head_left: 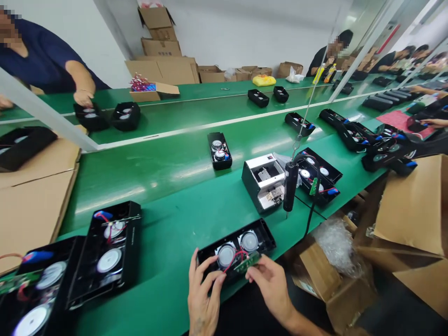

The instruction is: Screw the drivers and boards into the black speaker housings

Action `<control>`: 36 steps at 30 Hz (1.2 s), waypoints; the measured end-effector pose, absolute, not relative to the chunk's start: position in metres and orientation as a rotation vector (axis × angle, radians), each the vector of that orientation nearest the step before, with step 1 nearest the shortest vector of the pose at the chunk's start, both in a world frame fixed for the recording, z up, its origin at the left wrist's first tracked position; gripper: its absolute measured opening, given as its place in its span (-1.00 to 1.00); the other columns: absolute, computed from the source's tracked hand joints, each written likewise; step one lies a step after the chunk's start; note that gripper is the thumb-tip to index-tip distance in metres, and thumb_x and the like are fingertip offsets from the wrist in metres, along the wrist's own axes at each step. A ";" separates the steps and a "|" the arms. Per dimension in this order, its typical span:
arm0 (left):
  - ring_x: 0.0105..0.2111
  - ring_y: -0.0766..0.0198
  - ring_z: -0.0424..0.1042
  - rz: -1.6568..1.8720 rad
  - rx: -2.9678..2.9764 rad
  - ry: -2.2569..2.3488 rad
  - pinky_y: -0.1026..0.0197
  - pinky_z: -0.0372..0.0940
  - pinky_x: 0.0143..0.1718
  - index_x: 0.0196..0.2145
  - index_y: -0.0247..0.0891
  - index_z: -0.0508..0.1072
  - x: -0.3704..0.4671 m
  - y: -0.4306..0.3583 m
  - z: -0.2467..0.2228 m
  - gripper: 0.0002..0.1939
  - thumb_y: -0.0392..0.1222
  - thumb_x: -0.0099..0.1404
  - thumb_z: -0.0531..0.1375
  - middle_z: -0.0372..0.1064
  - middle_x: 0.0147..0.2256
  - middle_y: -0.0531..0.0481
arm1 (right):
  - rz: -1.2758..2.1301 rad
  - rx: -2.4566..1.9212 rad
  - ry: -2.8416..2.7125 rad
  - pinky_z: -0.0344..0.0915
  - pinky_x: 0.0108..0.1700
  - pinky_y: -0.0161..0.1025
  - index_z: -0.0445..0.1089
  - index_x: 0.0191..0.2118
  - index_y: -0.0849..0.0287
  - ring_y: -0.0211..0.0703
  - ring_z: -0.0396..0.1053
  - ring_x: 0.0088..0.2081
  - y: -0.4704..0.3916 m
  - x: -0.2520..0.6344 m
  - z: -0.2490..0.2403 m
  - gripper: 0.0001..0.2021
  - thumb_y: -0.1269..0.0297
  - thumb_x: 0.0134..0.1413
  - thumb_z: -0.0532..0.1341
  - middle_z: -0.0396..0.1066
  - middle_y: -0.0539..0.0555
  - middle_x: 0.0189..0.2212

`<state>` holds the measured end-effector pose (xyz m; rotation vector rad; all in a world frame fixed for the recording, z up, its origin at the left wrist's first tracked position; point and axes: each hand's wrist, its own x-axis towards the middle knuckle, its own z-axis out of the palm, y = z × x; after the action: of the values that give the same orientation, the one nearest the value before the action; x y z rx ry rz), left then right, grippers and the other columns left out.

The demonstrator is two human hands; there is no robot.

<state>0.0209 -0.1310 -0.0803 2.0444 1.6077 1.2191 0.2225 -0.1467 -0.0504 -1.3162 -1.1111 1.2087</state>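
- Left hand, nearest the camera [205,296]: fingers bent and slightly spread at the left end of an open black housing [268,234]; I cannot tell whether thumb and fingertip pinch anything.
- Right hand [269,280]: thumb and fingers clamped on one end of a small green circuit board [247,262], held tilted over the near side of the housing.
- Place: the housing lies on the green worktop [178,233], directly in front of the person.
- Done, by the look of it: round pale speakers [227,255] sit inside the housing, and red wires [241,252] run beside the board.
- Left undone: the board appears not yet seated, and the housing has no cover.
- Counted close by: one board in hand, two speakers in this housing, one hanging electric screwdriver [290,186], one black-and-silver machine [252,189].
- Counted further out: two open housings at lower left [133,242], two speakers showing in each; one housing mid-belt [221,163]; the overlapping housings beyond the machine [327,169] are too crowded to count.
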 end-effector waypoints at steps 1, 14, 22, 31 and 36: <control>0.52 -0.07 0.12 1.206 2.067 1.600 -0.32 0.36 0.38 -0.32 -0.07 0.61 0.020 -0.128 -0.077 -0.71 -0.18 0.54 0.15 0.57 0.06 -0.07 | 1.131 -1.307 -1.143 0.57 -0.24 -0.16 0.56 -0.28 0.15 -0.08 0.55 -0.33 -0.135 0.227 -0.039 -0.69 0.04 0.42 0.29 0.55 0.12 -0.34; 0.33 0.06 0.42 1.125 2.174 1.448 -0.21 0.39 0.36 0.05 -0.10 0.51 0.013 -0.097 -0.041 -0.78 -0.25 0.57 0.11 0.51 0.17 -0.11 | 0.146 -0.833 -2.817 0.37 -0.12 -0.06 0.52 -0.07 0.20 0.00 0.46 -0.17 -0.065 0.265 0.022 -0.83 0.43 0.52 0.15 0.60 0.12 -0.24; 0.49 -0.36 0.13 0.602 2.611 1.353 -0.55 0.07 0.47 -0.07 -0.14 0.58 0.012 -0.106 -0.030 -0.65 -0.06 0.23 0.50 0.45 0.28 -0.20 | 0.233 -0.827 -2.987 0.28 -0.10 -0.09 0.49 -0.12 0.21 -0.04 0.47 -0.15 -0.069 0.259 0.018 -0.91 0.43 0.49 0.22 0.60 0.09 -0.22; 0.48 -0.43 0.14 0.440 2.729 1.239 -0.65 -0.40 0.53 -0.16 -0.12 0.62 0.016 -0.098 -0.027 -0.74 -0.12 0.19 0.50 0.54 0.21 -0.02 | 0.566 -0.848 -2.999 0.28 0.05 -0.05 0.52 -0.01 0.24 0.02 0.47 -0.06 -0.064 0.265 0.019 -0.78 0.49 0.25 0.25 0.61 0.18 -0.09; 0.50 -0.44 0.09 0.439 2.710 1.188 -0.66 -0.36 0.53 -0.15 -0.13 0.65 0.015 -0.095 -0.031 -0.77 -0.10 0.23 0.48 0.54 0.22 -0.03 | 0.678 -0.833 -2.984 0.29 0.05 -0.06 0.54 -0.04 0.24 -0.01 0.47 -0.10 -0.061 0.262 0.023 -0.80 0.51 0.31 0.21 0.62 0.19 -0.09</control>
<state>0.0146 -0.0950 -0.0306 2.7102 1.1883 0.4385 0.2623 -0.0613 0.0234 -0.8332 -2.9840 0.6779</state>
